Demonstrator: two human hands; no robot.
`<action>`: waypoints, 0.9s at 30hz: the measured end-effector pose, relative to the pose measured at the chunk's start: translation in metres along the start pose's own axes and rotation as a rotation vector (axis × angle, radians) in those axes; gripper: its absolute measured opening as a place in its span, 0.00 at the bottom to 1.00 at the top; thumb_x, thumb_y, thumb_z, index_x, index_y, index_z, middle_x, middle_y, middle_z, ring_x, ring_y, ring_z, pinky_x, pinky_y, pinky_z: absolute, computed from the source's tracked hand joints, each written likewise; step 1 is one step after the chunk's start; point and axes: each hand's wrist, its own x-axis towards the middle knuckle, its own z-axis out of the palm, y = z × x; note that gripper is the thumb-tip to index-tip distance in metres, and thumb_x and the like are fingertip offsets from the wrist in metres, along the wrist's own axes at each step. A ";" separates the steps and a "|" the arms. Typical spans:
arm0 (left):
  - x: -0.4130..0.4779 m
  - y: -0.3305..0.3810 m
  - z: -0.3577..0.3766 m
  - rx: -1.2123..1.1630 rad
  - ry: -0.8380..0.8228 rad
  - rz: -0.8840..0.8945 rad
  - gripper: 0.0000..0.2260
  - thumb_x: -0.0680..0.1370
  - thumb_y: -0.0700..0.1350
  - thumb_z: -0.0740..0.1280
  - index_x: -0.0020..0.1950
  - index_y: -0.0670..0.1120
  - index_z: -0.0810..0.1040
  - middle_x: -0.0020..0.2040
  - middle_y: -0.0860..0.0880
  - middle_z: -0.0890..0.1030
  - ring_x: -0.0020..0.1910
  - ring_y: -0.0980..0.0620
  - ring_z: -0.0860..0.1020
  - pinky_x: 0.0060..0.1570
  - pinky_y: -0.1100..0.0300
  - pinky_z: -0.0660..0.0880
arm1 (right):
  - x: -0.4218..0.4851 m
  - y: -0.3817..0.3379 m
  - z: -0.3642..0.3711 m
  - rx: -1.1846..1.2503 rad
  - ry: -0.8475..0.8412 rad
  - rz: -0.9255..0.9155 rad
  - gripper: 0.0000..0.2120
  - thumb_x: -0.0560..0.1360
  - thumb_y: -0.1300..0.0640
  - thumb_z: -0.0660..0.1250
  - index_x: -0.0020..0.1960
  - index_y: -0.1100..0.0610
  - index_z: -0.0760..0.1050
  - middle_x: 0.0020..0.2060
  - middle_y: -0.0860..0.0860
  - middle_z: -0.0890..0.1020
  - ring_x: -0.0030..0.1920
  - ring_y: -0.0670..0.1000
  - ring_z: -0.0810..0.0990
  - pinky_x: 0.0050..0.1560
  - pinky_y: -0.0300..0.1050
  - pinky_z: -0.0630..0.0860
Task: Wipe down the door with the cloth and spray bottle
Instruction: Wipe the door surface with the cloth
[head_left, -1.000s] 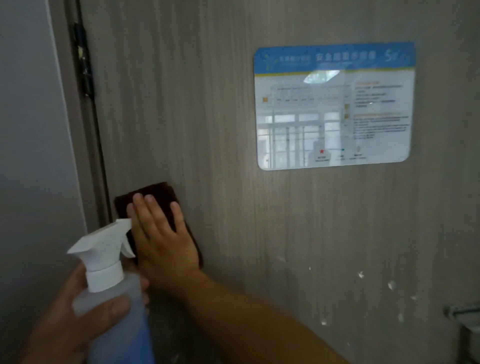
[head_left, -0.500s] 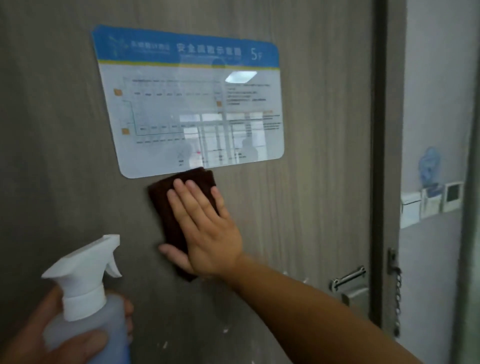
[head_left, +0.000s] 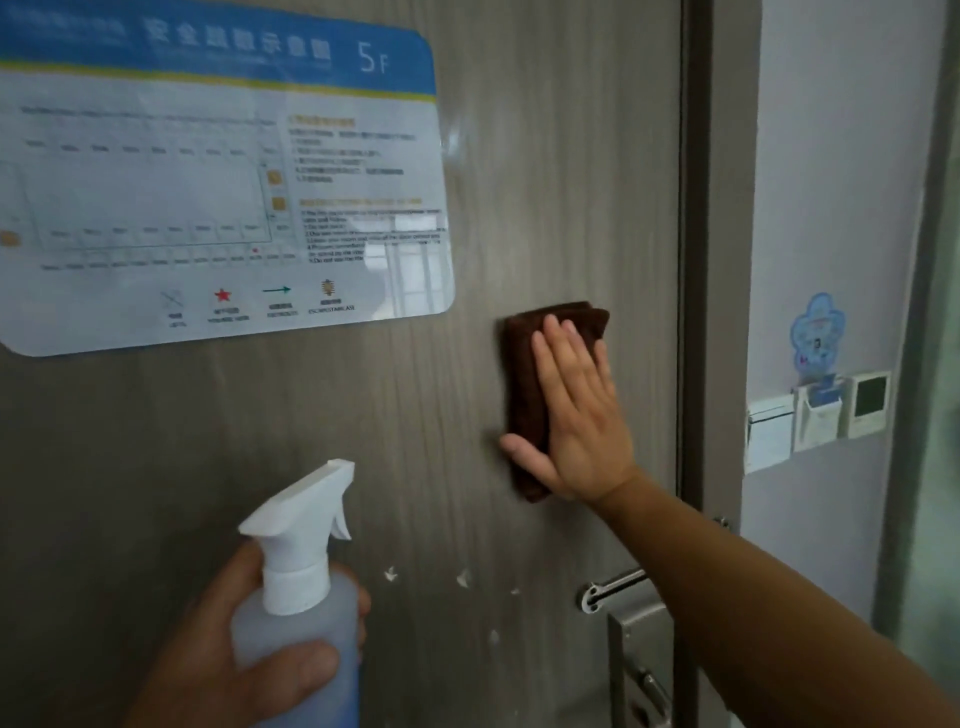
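The grey wood-grain door (head_left: 545, 156) fills most of the view. My right hand (head_left: 576, 415) lies flat with straight fingers on a folded dark brown cloth (head_left: 524, 395), pressing it against the door near its right edge. At the lower left, my left hand (head_left: 228, 654) grips a clear spray bottle (head_left: 296, 618) with a white trigger head, its nozzle pointing up and right toward the door. The bottle is held away from the cloth.
A glossy blue-and-white floor plan sign (head_left: 218, 182) is stuck to the door at upper left. A metal door handle (head_left: 618, 587) and lock plate sit at the lower right. The door frame (head_left: 722, 260) and a wall with switches (head_left: 815, 415) lie to the right. White specks (head_left: 389, 574) mark the door.
My right hand has slid the cloth rightward across the door, from the hinge side, past the sign, to near the latch edge. The view has followed; the bottle stays in my left hand.
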 end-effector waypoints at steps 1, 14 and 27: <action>0.008 0.001 0.014 -0.085 -0.001 -0.022 0.30 0.42 0.46 0.83 0.40 0.67 0.84 0.40 0.54 0.87 0.36 0.53 0.86 0.36 0.66 0.81 | -0.001 0.011 -0.002 -0.003 -0.002 -0.010 0.45 0.79 0.30 0.56 0.82 0.64 0.57 0.83 0.60 0.57 0.84 0.60 0.53 0.81 0.67 0.52; 0.004 -0.043 0.105 -0.294 0.187 -0.274 0.36 0.48 0.55 0.86 0.55 0.52 0.82 0.47 0.38 0.84 0.44 0.36 0.81 0.47 0.42 0.77 | 0.003 0.096 -0.016 0.014 0.006 -0.235 0.45 0.80 0.32 0.58 0.81 0.66 0.60 0.81 0.63 0.59 0.83 0.63 0.55 0.80 0.71 0.54; -0.019 -0.069 0.148 -0.246 0.271 -0.422 0.44 0.46 0.56 0.85 0.58 0.44 0.78 0.45 0.42 0.85 0.42 0.49 0.82 0.41 0.57 0.80 | 0.040 0.097 -0.022 0.010 0.062 -0.206 0.45 0.81 0.31 0.59 0.83 0.64 0.57 0.82 0.63 0.58 0.83 0.63 0.55 0.81 0.68 0.50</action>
